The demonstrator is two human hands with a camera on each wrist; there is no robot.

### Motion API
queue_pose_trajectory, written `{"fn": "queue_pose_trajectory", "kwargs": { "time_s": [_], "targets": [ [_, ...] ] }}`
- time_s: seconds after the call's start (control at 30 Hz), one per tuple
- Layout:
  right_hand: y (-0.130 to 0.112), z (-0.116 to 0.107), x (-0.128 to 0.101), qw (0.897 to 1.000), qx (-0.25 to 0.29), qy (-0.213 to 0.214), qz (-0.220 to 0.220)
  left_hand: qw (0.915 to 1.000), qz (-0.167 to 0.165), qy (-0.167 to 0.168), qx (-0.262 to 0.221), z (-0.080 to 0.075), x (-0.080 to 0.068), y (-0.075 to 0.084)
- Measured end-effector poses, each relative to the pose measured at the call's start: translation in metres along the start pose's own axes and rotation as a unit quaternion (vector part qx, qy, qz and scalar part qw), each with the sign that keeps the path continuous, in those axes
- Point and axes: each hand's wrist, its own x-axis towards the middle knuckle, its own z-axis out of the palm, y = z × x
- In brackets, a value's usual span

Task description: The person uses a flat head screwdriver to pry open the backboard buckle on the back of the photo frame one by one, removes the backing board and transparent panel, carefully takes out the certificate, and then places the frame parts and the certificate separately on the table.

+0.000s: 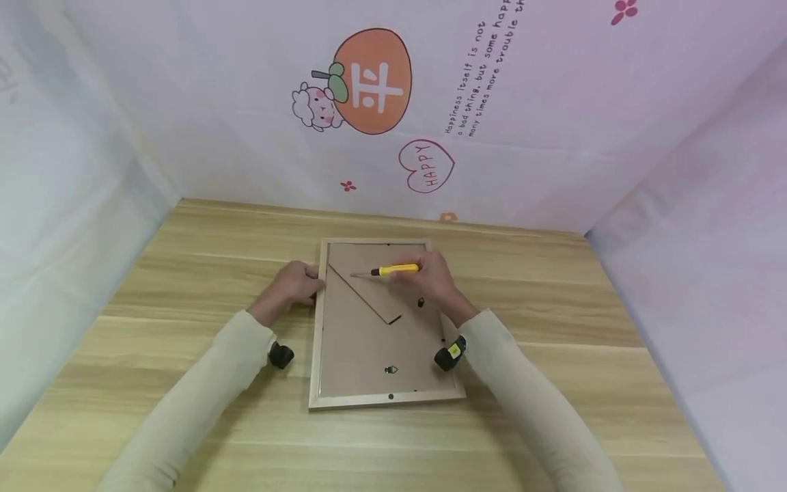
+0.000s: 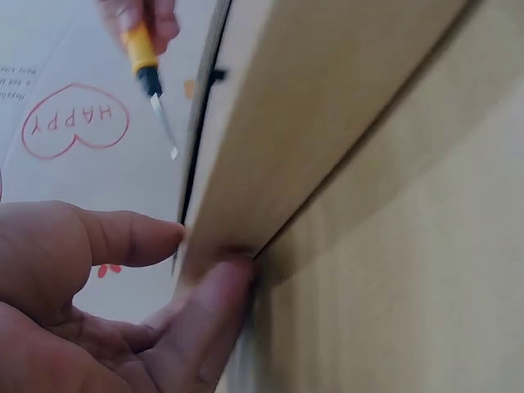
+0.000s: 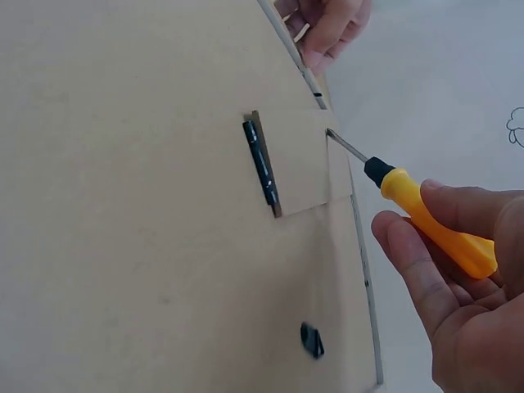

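A light wooden picture frame (image 1: 316, 355) lies face down on the table, its brown backing board (image 1: 356, 342) up. My left hand (image 1: 309, 283) pinches the frame's left rail near the far corner; in the left wrist view the thumb (image 2: 123, 237) lies on top and a finger (image 2: 214, 299) presses the rail's (image 2: 327, 106) side. My right hand (image 1: 419, 273) grips a yellow-handled screwdriver (image 1: 393, 270) over the board's far part. Its metal tip (image 3: 344, 145) touches the corner of the fold-out stand flap (image 3: 299, 168) beside the black hinge (image 3: 260, 164).
The wooden table (image 1: 553, 294) is boxed in by white printed cloth walls (image 1: 430, 102) at the back and sides. Small black clips (image 3: 311, 340) sit along the board's edges, and a hanger (image 1: 391, 370) near its front end. A black camera sits on each wrist.
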Motion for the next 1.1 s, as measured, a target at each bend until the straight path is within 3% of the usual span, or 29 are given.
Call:
{"fn": "queue_pose_trajectory", "kwargs": {
  "time_s": [0.23,0.5,0.6,0.7,0.8,0.9,1.1],
  "targets": [
    [0.008,-0.006,-0.009,1.000,0.030,0.002,0.003,0.9996,-0.005,0.002,0.029,-0.021,0.014,0.011],
    [0.016,-0.007,-0.015,0.999,0.048,0.001,0.003,0.9986,-0.012,0.016,0.048,-0.022,0.043,0.022],
    [0.017,-0.005,-0.016,0.999,0.052,-0.002,0.001,0.9946,0.012,0.035,0.096,-0.022,0.053,0.027],
    [0.018,-0.005,-0.018,0.999,0.054,-0.002,-0.003,0.9837,0.060,0.051,0.162,-0.023,0.061,0.033],
    [0.017,-0.005,-0.019,0.998,0.060,-0.002,-0.003,0.9727,0.097,0.045,0.206,-0.024,0.070,0.038],
    [0.018,-0.005,-0.019,0.998,0.064,-0.001,-0.001,0.9697,0.109,0.035,0.216,-0.024,0.078,0.041],
    [0.018,-0.005,-0.019,0.998,0.059,-0.001,-0.004,0.9798,0.105,0.028,0.168,-0.024,0.086,0.033]
  ]
}}
